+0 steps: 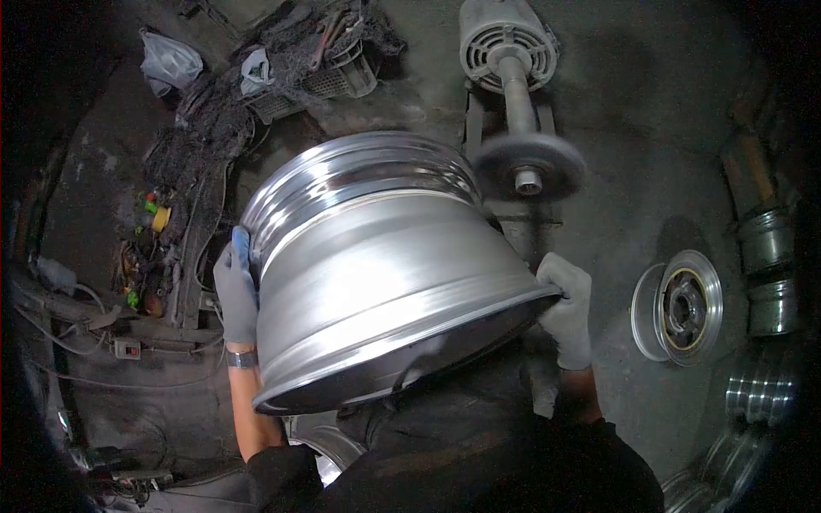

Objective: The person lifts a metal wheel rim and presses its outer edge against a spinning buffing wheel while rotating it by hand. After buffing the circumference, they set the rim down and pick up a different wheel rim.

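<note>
A large silver wheel rim (376, 265) fills the middle of the view, tilted, its upper band mirror-bright and its lower barrel more satin. My left hand (235, 291), in a grey glove with a blue patch, holds the rim's left side; its far fingers are partly hidden. At the right end of the lower lip, my right hand (568, 303), gloved too, has its fingers closed over the edge. Just beyond the rim's upper right is a dark round buffing wheel (560, 167), blurred at its edge. Whether the rim touches it is hidden.
A motor (509, 47) carries the buffing wheel on a long shaft. Another wheel rim (682, 308) stands on the floor at right, with several stacked rims (764, 248) along the edge. A crate (342, 77), fibrous debris and cables (60, 333) lie on the left.
</note>
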A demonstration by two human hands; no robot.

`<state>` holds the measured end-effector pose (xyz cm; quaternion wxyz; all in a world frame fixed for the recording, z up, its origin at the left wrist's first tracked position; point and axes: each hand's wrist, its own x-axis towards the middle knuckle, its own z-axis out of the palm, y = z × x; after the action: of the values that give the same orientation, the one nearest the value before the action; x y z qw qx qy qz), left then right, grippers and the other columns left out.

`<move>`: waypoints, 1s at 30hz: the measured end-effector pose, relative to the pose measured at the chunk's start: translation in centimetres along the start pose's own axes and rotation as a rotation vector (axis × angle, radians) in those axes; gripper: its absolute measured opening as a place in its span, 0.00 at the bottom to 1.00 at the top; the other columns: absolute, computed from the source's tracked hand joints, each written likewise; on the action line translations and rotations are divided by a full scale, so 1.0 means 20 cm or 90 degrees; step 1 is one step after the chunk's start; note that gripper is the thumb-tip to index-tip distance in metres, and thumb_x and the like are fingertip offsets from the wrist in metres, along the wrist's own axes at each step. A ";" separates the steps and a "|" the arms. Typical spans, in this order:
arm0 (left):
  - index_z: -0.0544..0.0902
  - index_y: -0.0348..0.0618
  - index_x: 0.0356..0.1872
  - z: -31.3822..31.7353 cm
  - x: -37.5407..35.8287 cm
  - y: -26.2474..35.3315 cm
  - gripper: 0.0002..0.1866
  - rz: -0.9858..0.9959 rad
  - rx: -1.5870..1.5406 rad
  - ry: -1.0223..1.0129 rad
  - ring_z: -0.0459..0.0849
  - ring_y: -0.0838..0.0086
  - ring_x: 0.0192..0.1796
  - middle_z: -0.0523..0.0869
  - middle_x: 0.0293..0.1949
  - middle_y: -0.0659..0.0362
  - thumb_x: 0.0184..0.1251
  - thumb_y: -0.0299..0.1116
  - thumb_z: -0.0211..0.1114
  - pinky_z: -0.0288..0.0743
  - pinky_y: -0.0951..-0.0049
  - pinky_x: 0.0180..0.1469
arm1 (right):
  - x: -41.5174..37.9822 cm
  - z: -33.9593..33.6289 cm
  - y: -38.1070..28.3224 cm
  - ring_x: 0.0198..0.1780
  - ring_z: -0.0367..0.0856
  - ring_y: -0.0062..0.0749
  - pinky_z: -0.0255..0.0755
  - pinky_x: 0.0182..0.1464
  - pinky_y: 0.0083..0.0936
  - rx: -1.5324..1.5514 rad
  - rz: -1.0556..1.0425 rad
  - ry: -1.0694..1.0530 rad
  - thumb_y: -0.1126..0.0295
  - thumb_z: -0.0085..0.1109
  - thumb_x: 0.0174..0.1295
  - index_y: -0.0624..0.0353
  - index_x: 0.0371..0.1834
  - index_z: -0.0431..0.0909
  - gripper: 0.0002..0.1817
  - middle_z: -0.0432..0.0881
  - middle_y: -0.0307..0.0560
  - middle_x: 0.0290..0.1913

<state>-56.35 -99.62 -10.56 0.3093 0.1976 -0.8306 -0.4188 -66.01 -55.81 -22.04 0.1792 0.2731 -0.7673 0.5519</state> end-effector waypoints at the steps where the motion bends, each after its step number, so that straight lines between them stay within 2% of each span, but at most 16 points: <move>1: 0.89 0.33 0.50 0.03 0.00 0.07 0.23 -0.001 0.000 0.000 0.68 0.82 0.34 0.80 0.34 0.66 0.88 0.47 0.58 0.67 0.73 0.37 | -0.03 0.02 0.02 0.25 0.67 0.29 0.59 0.29 0.28 0.026 0.023 0.029 0.78 0.67 0.54 0.61 0.25 0.66 0.14 0.66 0.45 0.24; 3: 0.87 0.33 0.41 0.07 0.01 0.18 0.24 -0.029 -0.016 -0.007 0.65 0.84 0.34 0.77 0.31 0.67 0.86 0.48 0.60 0.63 0.74 0.36 | -0.09 0.05 0.06 0.26 0.67 0.26 0.59 0.30 0.27 0.048 0.048 0.047 0.79 0.66 0.55 0.61 0.25 0.66 0.14 0.66 0.44 0.24; 4: 0.87 0.33 0.41 0.06 0.03 0.21 0.24 -0.031 -0.015 -0.008 0.65 0.84 0.34 0.77 0.31 0.67 0.86 0.48 0.60 0.63 0.74 0.36 | -0.12 0.07 0.07 0.27 0.67 0.23 0.59 0.30 0.26 0.069 0.074 0.066 0.79 0.66 0.57 0.61 0.26 0.67 0.13 0.67 0.42 0.24; 6: 0.82 0.35 0.31 0.05 0.07 0.24 0.26 -0.071 0.059 -0.058 0.63 0.83 0.33 0.72 0.27 0.69 0.85 0.49 0.62 0.59 0.73 0.34 | -0.18 0.08 0.10 0.28 0.67 0.21 0.59 0.30 0.26 0.078 0.098 0.063 0.79 0.65 0.57 0.62 0.26 0.68 0.12 0.67 0.41 0.24; 8: 0.80 0.37 0.28 0.08 0.08 0.25 0.26 -0.048 0.074 -0.046 0.62 0.83 0.32 0.70 0.26 0.70 0.85 0.49 0.62 0.57 0.73 0.34 | -0.18 0.07 0.10 0.29 0.67 0.20 0.59 0.31 0.25 0.087 0.117 0.060 0.79 0.65 0.58 0.62 0.26 0.68 0.12 0.67 0.39 0.24; 10: 0.77 0.39 0.26 0.08 0.08 0.23 0.27 -0.026 0.091 -0.032 0.61 0.83 0.32 0.69 0.25 0.71 0.85 0.49 0.62 0.56 0.74 0.34 | -0.11 0.02 0.05 0.27 0.67 0.25 0.60 0.31 0.25 0.024 0.097 -0.018 0.79 0.64 0.55 0.61 0.25 0.68 0.11 0.67 0.41 0.24; 12: 0.78 0.39 0.26 0.07 0.08 0.20 0.27 -0.021 0.085 -0.022 0.60 0.83 0.32 0.68 0.25 0.70 0.85 0.49 0.63 0.55 0.74 0.33 | 0.10 -0.06 -0.13 0.25 0.71 0.35 0.64 0.32 0.29 -0.028 -0.006 -0.090 0.76 0.67 0.47 0.60 0.25 0.70 0.11 0.67 0.44 0.23; 13: 0.78 0.39 0.26 0.06 0.07 0.19 0.27 -0.024 0.084 -0.028 0.60 0.83 0.32 0.68 0.25 0.70 0.85 0.49 0.63 0.55 0.74 0.33 | 0.21 -0.08 -0.26 0.26 0.73 0.40 0.67 0.32 0.32 -0.061 -0.099 -0.114 0.74 0.69 0.45 0.59 0.25 0.72 0.12 0.69 0.46 0.24; 14: 0.79 0.37 0.31 0.06 0.06 0.19 0.25 -0.037 0.084 -0.030 0.63 0.83 0.33 0.71 0.26 0.69 0.85 0.48 0.62 0.58 0.73 0.35 | 0.32 -0.07 -0.39 0.28 0.76 0.46 0.69 0.33 0.36 -0.097 -0.193 -0.138 0.72 0.70 0.42 0.57 0.26 0.73 0.13 0.71 0.47 0.26; 16: 0.81 0.35 0.35 0.05 0.04 0.16 0.23 -0.052 0.083 -0.032 0.66 0.83 0.34 0.74 0.28 0.68 0.85 0.47 0.62 0.61 0.72 0.36 | 0.44 -0.03 -0.58 0.30 0.80 0.46 0.72 0.33 0.43 -0.121 -0.307 -0.176 0.66 0.72 0.41 0.55 0.27 0.76 0.14 0.74 0.46 0.29; 18: 0.83 0.32 0.49 0.05 0.01 0.07 0.20 0.071 0.028 0.029 0.77 0.78 0.42 0.84 0.41 0.59 0.86 0.45 0.61 0.72 0.70 0.46 | 0.45 0.00 -0.59 0.31 0.79 0.46 0.72 0.33 0.43 -0.141 -0.316 -0.194 0.65 0.72 0.40 0.55 0.28 0.76 0.14 0.74 0.46 0.30; 19: 0.83 0.32 0.49 0.03 0.00 0.01 0.20 0.071 0.029 0.030 0.77 0.78 0.42 0.84 0.41 0.59 0.86 0.45 0.61 0.72 0.70 0.46 | 0.45 0.02 -0.59 0.31 0.79 0.45 0.73 0.34 0.43 -0.164 -0.321 -0.211 0.65 0.72 0.40 0.54 0.28 0.77 0.14 0.74 0.46 0.30; 21: 0.80 0.33 0.63 -0.02 -0.05 -0.19 0.22 0.158 0.122 0.152 0.83 0.68 0.54 0.85 0.58 0.50 0.87 0.44 0.55 0.76 0.65 0.59 | 0.46 -0.01 -0.59 0.31 0.79 0.45 0.72 0.34 0.43 -0.162 -0.320 -0.221 0.64 0.72 0.40 0.54 0.29 0.77 0.15 0.74 0.46 0.30; 23: 0.79 0.36 0.67 -0.05 -0.15 -0.77 0.27 0.021 -0.030 0.145 0.84 0.61 0.57 0.84 0.62 0.48 0.89 0.50 0.50 0.78 0.62 0.62 | 0.47 -0.03 -0.58 0.31 0.80 0.45 0.72 0.34 0.42 -0.164 -0.317 -0.228 0.63 0.72 0.39 0.54 0.29 0.77 0.15 0.74 0.46 0.30; 25: 0.78 0.38 0.68 0.08 -0.31 -0.33 0.34 -0.534 -0.722 0.010 0.85 0.59 0.58 0.84 0.61 0.49 0.89 0.60 0.45 0.81 0.59 0.60 | 0.47 -0.05 -0.57 0.37 0.86 0.43 0.81 0.37 0.41 -0.198 -0.305 -0.266 0.63 0.75 0.40 0.49 0.35 0.77 0.19 0.80 0.44 0.38; 30: 0.78 0.38 0.69 0.05 -0.34 -0.40 0.36 -0.449 -0.711 0.018 0.85 0.59 0.59 0.84 0.62 0.48 0.87 0.63 0.44 0.82 0.59 0.60 | 0.46 -0.06 -0.54 0.37 0.85 0.45 0.80 0.38 0.43 -0.173 -0.296 -0.276 0.62 0.75 0.39 0.50 0.35 0.77 0.20 0.79 0.44 0.37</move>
<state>-51.56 -99.55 -19.93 0.2204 0.2730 -0.3700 -0.8602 -66.71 -59.28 -8.28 0.1679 0.5250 -0.7713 0.3182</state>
